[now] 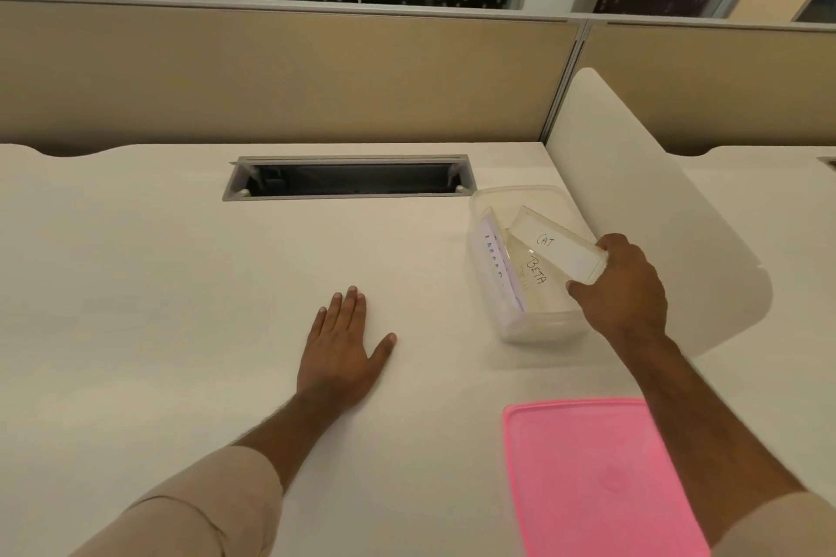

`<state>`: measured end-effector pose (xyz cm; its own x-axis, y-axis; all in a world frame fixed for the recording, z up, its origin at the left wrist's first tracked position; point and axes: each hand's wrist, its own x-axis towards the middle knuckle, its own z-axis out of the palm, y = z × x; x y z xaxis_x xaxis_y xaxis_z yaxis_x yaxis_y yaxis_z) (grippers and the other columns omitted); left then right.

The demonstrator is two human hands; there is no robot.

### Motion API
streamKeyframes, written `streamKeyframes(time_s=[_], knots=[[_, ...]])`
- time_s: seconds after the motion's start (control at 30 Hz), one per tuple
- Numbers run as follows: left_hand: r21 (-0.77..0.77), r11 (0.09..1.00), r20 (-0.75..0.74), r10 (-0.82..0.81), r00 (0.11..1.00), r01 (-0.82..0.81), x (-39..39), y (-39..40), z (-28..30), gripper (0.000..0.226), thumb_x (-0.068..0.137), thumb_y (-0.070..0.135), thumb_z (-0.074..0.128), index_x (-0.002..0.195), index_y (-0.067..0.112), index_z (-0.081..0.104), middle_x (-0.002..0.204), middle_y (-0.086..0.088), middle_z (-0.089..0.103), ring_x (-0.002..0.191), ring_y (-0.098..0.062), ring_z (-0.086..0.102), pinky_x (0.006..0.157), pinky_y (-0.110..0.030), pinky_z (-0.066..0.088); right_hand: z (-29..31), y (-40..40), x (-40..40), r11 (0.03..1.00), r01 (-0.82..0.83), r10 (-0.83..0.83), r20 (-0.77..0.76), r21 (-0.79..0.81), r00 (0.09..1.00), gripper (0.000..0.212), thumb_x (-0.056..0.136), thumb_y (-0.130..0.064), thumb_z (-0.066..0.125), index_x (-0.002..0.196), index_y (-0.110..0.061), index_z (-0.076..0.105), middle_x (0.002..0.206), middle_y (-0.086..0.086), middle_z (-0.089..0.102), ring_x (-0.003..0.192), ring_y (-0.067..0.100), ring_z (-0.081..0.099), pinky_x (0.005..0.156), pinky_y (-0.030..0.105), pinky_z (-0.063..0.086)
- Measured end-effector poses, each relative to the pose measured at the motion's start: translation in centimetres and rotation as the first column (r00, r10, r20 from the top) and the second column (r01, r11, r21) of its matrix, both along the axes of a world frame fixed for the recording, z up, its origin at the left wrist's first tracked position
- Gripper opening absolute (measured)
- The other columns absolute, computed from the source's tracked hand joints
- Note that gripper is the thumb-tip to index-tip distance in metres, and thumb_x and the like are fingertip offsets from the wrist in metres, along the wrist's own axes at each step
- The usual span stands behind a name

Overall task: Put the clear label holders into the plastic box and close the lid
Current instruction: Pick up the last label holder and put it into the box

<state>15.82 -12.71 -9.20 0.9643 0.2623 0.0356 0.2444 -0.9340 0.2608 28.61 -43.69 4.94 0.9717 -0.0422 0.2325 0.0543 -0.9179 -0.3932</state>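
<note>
A clear plastic box stands open on the white desk at the right. My right hand grips a clear label holder marked "CAT", held tilted over the box's open top. Inside the box lie other clear label holders: one marked "BETA" and another leaning along the left wall. The pink lid lies flat on the desk near me, under my right forearm. My left hand rests flat on the desk, fingers spread, holding nothing, left of the box.
A grey cable hatch stands open in the desk behind my left hand. A white curved divider rises just right of the box. Beige partition panels close off the back of the desk.
</note>
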Motion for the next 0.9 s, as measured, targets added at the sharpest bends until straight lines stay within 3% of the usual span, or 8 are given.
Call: streamKeyframes(time_s=[0.07, 0.23, 0.33, 0.47, 0.57, 0.67, 0.8, 0.9], knots=[[0.001, 1.000, 0.000, 0.003, 1.000, -0.003, 0.0, 0.0, 0.0, 0.088, 0.091, 0.072, 0.013, 0.158, 0.015, 0.006, 0.167, 0.003, 0.001, 0.153, -0.013, -0.003, 0.123, -0.032, -0.002, -0.1, 0.2, 0.1, 0.999, 0.010, -0.012, -0.030, -0.048, 0.999, 0.059, 0.065, -0.017, 0.082, 0.113, -0.004, 0.050, 0.106, 0.020, 0.060, 0.098, 0.042, 0.056, 0.077, 0.045, 0.050], [-0.006, 1.000, 0.001, 0.003, 1.000, -0.003, 0.0, 0.0, 0.1, 0.088, 0.091, 0.072, 0.014, 0.158, 0.015, 0.006, 0.167, 0.004, 0.001, 0.153, -0.012, -0.004, 0.122, -0.031, -0.003, 0.1, 1.1, 0.6, 0.927, 0.041, -0.069, -0.062, -0.373, 0.996, 0.055, 0.066, -0.026, 0.080, 0.109, -0.009, 0.050, 0.095, 0.010, 0.063, 0.092, 0.033, 0.058, 0.082, 0.039, 0.035], [-0.004, 1.000, -0.001, 0.002, 1.000, -0.002, 0.0, 0.0, 0.1, 0.089, 0.090, 0.072, 0.013, 0.158, 0.016, 0.005, 0.167, 0.004, 0.001, 0.153, -0.012, -0.004, 0.122, -0.030, -0.005, -0.1, 1.6, 0.9, 0.894, -0.017, -0.073, -0.182, -0.448, 0.981, 0.059, 0.069, -0.037, 0.078, 0.112, -0.012, 0.047, 0.100, 0.007, 0.064, 0.096, 0.029, 0.059, 0.085, 0.038, 0.034], [-0.005, 1.000, 0.002, 0.006, 1.000, -0.006, 0.0, -0.1, 0.1, 0.088, 0.090, 0.072, 0.014, 0.158, 0.016, 0.006, 0.167, 0.004, 0.002, 0.153, -0.012, -0.003, 0.122, -0.030, -0.004, -0.4, 1.9, 1.7, 0.921, -0.062, -0.079, -0.343, -0.383, 0.936, 0.053, 0.074, -0.030, 0.073, 0.117, -0.014, 0.048, 0.103, 0.005, 0.066, 0.097, 0.028, 0.063, 0.088, 0.037, 0.034], [0.001, 1.000, -0.002, 0.005, 1.000, -0.005, 0.0, 0.0, 0.1, 0.089, 0.090, 0.072, 0.013, 0.158, 0.016, 0.006, 0.167, 0.004, 0.001, 0.153, -0.012, -0.004, 0.122, -0.030, -0.005, -0.6, 2.1, 2.3, 0.928, -0.070, -0.082, -0.384, -0.366, 0.920, 0.048, 0.077, -0.019, 0.064, 0.122, -0.018, 0.050, 0.106, 0.003, 0.066, 0.094, 0.025, 0.061, 0.097, 0.038, 0.031], [-0.005, 1.000, -0.002, 0.006, 1.000, -0.006, 0.0, 0.0, 0.1, 0.088, 0.090, 0.072, 0.013, 0.158, 0.016, 0.005, 0.166, 0.004, 0.000, 0.152, -0.012, -0.004, 0.122, -0.031, -0.004, -0.9, 2.1, 2.6, 0.929, -0.069, -0.083, -0.387, -0.363, 0.918, 0.043, 0.077, -0.024, 0.066, 0.118, -0.020, 0.053, 0.110, 0.002, 0.065, 0.100, 0.025, 0.062, 0.099, 0.040, 0.029], [-0.004, 1.000, -0.003, 0.005, 1.000, -0.005, -0.1, 0.0, 0.2, 0.088, 0.090, 0.072, 0.013, 0.158, 0.016, 0.004, 0.166, 0.005, -0.001, 0.152, -0.012, -0.006, 0.122, -0.031, -0.004, -1.6, 1.7, 2.1, 0.953, -0.018, -0.068, -0.272, -0.303, 0.960, 0.035, 0.081, -0.034, 0.067, 0.111, -0.018, 0.059, 0.104, 0.003, 0.068, 0.098, 0.027, 0.063, 0.086, 0.037, 0.030], [-0.003, 1.000, -0.008, 0.006, 1.000, -0.006, -0.1, 0.1, 0.3, 0.088, 0.090, 0.072, 0.013, 0.158, 0.016, 0.004, 0.167, 0.004, -0.001, 0.152, -0.012, -0.006, 0.123, -0.032, -0.004, -1.6, 1.4, 0.8, 0.995, 0.023, -0.028, -0.047, -0.095, 0.999, 0.031, 0.083, -0.033, 0.069, 0.106, -0.014, 0.065, 0.096, 0.008, 0.072, 0.094, 0.032, 0.065, 0.084, 0.037, 0.034]])
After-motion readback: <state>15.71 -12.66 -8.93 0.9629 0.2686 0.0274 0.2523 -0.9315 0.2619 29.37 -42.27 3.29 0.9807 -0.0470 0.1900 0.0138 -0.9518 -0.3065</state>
